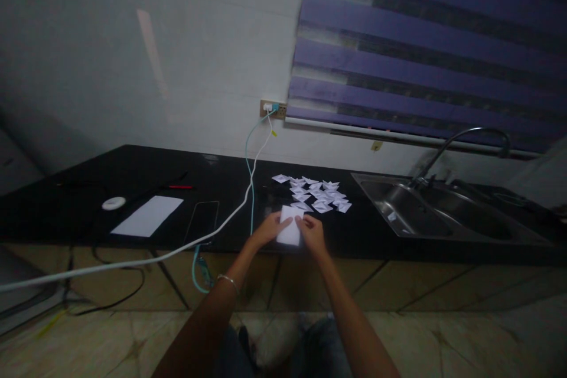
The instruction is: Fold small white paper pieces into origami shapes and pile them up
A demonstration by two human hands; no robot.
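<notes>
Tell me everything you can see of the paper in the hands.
The paper is a small, plain white, roughly rectangular piece with no visible markings. The left hand holds one side and the right hand the other, both thumbs on its face. It shows near the front edge of the black counter. Whether it is folded is unclear.

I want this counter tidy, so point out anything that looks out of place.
A small white patch shows in the sink, perhaps a paper scrap or glare; I cannot tell which. The white cable slants from the wall socket across the counter and past its front edge, which looks untidy.
</notes>
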